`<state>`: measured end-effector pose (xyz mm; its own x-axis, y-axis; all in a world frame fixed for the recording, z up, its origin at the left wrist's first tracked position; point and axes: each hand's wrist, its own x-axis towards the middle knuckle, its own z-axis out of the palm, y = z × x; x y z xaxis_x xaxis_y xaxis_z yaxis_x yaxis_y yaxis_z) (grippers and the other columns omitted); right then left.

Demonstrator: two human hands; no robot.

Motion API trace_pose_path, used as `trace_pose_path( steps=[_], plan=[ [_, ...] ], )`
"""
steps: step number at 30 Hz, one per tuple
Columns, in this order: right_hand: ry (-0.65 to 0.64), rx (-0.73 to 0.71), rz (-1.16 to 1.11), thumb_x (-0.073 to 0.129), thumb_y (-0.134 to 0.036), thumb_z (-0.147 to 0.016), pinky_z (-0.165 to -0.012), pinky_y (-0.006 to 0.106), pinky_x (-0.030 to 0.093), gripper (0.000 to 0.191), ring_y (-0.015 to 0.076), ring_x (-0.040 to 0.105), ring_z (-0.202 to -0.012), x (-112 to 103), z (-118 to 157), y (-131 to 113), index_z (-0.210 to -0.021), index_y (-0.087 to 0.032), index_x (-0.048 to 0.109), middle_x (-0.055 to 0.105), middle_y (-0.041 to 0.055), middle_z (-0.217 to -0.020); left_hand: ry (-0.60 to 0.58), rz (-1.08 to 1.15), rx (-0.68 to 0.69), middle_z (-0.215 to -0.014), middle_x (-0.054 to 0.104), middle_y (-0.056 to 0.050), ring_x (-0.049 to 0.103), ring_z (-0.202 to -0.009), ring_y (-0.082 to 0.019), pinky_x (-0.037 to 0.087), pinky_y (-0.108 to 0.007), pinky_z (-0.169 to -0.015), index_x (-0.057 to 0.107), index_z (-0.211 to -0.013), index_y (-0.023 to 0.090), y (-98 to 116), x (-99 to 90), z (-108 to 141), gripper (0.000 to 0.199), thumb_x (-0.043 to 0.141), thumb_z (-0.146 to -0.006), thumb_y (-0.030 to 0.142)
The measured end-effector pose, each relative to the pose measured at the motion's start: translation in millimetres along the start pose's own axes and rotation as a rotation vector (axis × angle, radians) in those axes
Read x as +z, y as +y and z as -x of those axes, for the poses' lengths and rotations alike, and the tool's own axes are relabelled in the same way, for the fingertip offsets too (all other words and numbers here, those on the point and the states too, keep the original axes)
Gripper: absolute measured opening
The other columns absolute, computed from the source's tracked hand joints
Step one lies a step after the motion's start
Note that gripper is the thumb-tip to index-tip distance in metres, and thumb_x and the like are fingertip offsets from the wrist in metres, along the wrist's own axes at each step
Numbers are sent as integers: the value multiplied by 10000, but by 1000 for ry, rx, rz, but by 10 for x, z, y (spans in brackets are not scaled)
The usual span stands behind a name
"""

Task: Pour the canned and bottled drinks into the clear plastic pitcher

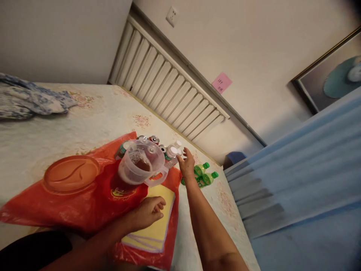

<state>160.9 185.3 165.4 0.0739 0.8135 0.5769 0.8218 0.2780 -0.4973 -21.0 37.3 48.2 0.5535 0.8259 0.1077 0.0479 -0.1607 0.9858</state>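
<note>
My right hand [186,164] reaches beside the clear bottles with white caps [172,152]. Its thumb and fingers are apart, and I see nothing held. Over a yellow cloth [158,229] hovers my left hand [148,213], fingers loosely curled, thumb apart, nothing in it. A clear plastic pitcher [130,165] with dark, foamy liquid stands between the hands and the back of the table, its handle toward my right arm. Several drink cans [154,139] cluster behind it, partly hidden. Green-capped bottles [207,178] lie or lean right of my right wrist; which, I cannot tell.
Red plastic sheeting [84,210] covers part of the flowered tablecloth [101,113]. A round orange-red piece [72,174] lies at left. Blue-and-white fabric [31,98] rests at the far left. Behind the table are a radiator [169,82] and a blue curtain [296,180].
</note>
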Motion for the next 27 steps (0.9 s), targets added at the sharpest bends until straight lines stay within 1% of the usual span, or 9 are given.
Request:
trace_pose_path(
  steps=[3,6,11,16,21,27],
  plan=[
    [-24,-33,32,687,-335,-815,-875,400,537,539,263,664,-1037,53,-92,8,-1319,-157,621,685,161,-1288,-1,-6,5,-994,689,-50,642,-861,-181,529,-302,-801,631,-1031,186,-12,3,-3,315,580,-723,227],
    [-33,-50,71,675,-298,-814,-914,418,529,501,274,667,-1064,87,-139,24,-1292,-152,645,699,159,-1270,-5,-6,5,-979,697,-50,650,-849,-188,533,-307,-793,624,-1018,193,2,-2,-8,315,584,-709,235],
    [-53,-47,85,656,-271,-820,-955,425,521,480,284,662,-1122,117,-144,67,-1283,-148,661,702,158,-1274,3,-7,-5,-983,708,-70,665,-854,-207,541,-317,-789,618,-985,199,37,-8,-12,295,584,-696,247],
    [-84,-32,82,648,-239,-814,-986,416,510,458,277,652,-1161,156,-134,98,-1265,-159,678,703,143,-1281,10,-10,5,-984,710,-54,667,-855,-196,541,-309,-781,613,-992,198,38,-6,-4,296,583,-700,233],
    [-77,-38,66,669,-242,-810,-1014,406,489,431,259,661,-1132,170,-132,70,-1233,-167,696,722,126,-1245,10,3,13,-979,700,-68,661,-859,-206,541,-325,-793,617,-995,184,83,-25,22,282,579,-720,233],
    [-81,9,42,729,-236,-743,-969,394,507,431,244,672,-1026,87,-108,71,-1172,-190,719,745,98,-1166,3,3,-2,-999,696,-84,658,-876,-216,540,-341,-816,627,-1014,176,113,-38,20,311,582,-711,234]
  ],
)
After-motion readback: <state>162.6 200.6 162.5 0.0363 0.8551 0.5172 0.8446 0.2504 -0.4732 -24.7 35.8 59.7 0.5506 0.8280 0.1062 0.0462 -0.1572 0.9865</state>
